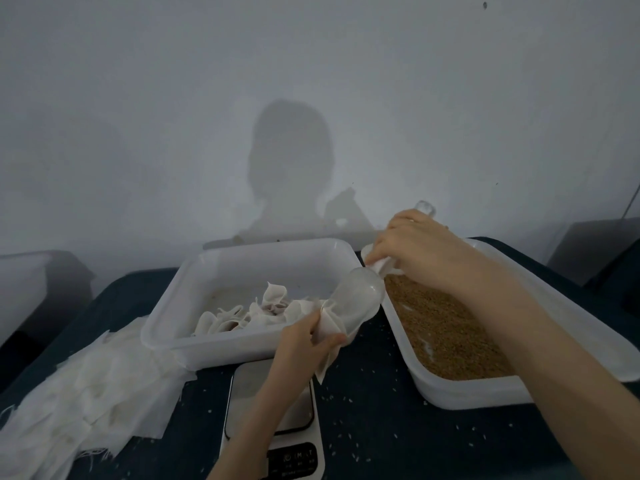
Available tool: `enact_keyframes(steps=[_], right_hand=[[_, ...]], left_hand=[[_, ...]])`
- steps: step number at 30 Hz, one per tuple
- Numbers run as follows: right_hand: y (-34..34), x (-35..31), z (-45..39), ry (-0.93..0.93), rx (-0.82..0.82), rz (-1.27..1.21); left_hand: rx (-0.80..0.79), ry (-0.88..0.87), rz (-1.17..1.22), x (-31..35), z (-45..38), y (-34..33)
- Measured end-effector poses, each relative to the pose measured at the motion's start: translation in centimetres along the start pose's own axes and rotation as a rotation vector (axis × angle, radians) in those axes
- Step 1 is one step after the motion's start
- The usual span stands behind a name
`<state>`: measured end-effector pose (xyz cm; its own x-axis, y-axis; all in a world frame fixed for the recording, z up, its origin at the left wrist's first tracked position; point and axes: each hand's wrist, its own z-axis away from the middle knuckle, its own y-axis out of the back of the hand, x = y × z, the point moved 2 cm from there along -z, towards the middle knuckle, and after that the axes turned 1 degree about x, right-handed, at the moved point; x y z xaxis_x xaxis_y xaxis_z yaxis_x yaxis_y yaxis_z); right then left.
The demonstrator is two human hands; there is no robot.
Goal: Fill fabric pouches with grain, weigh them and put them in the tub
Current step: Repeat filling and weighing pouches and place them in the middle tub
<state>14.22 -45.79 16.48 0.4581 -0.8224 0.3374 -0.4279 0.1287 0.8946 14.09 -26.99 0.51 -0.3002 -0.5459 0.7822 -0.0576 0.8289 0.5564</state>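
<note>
White fabric pouch (329, 336) pinched at mouth by left hand (304, 344), above grey kitchen scale (273, 410); clear plastic scoop (360, 303) bowl tipped into it, contents unreadable. Right hand (415, 247) curled round scoop handle, over white oblong tub of brown grain (446, 327). Scale display blurred, half hidden by forearm. Crumpled filled pouches in white square tub (207, 271). Frayed flat pouch stack (86, 386) cut off left.

There is one view only, from a wide-angle camera on the person's head. It looks forward and down over the dark bench (363, 403) toward the pale wall (311, 81) at the far side. It sits close: both forearms reach in from the near edge, and straight lines bow toward the corners.
</note>
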Motion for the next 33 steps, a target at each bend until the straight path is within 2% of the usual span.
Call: enact_keyframes(steps=[6,11,16,21,26,30,33], right_hand=[[-3.8,2.8,3.6,-0.202,-0.104,-0.337],[-7.1,5.6,7.8,-0.478,-0.143,-0.701],[-11.0,7.6,11.0,-0.651,-0.371,-0.528],[-13.4,6.9,11.6,-0.64,-0.62,-0.346],[-14.6,5.3,10.6,-0.619,-0.674,-0.362],[-14.7,4.3,9.4,-0.6,-0.768,-0.298],[-13.9,3.6,8.9,-0.602,-0.677,-0.208]], left_hand=[[0.019,0.0,0.063,-0.7,0.7,1.9],[0.088,0.031,0.035,-1.8,1.3,3.0],[0.124,0.032,0.007,-3.4,2.5,3.7],[0.11,0.033,-0.131,-6.0,3.9,5.2],[0.02,0.004,-0.446,-7.5,4.4,6.2],[-0.064,0.02,-0.292,-7.8,5.0,6.4],[-0.088,0.052,-0.117,-8.5,5.9,7.1]])
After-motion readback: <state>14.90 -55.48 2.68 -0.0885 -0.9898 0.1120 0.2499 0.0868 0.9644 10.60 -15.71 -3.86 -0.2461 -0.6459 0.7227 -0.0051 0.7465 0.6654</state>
